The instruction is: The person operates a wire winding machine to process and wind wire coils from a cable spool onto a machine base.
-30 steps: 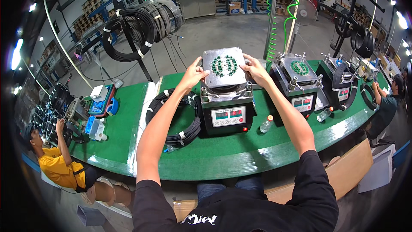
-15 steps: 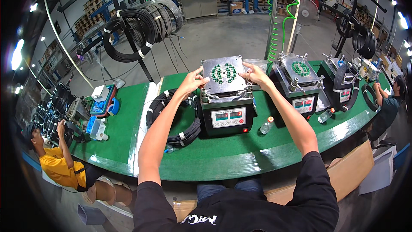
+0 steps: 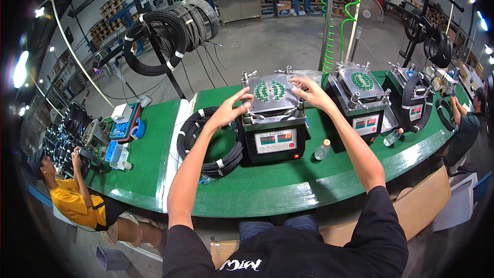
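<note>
A square metal plate with green pieces set in a round pattern lies flat on top of a black machine, whose front carries a lit display panel. Metal clamp posts stand at the plate's corners. By the plate's left edge is my left hand, its fingers apart and holding nothing. My right hand hovers at the right edge, close to the far right clamp, with fingers spread. Whether its fingertips touch the clamp or plate is hard to see.
Black cable coil lies left of the machine. A small clear bottle stands at its right, with a second similar machine beyond. Co-workers sit at both ends of the green table: one in a yellow shirt, one in dark clothing.
The plate has come down onto the machine between its clamp posts, and both hands have let go of its edges. The display reading has changed.
</note>
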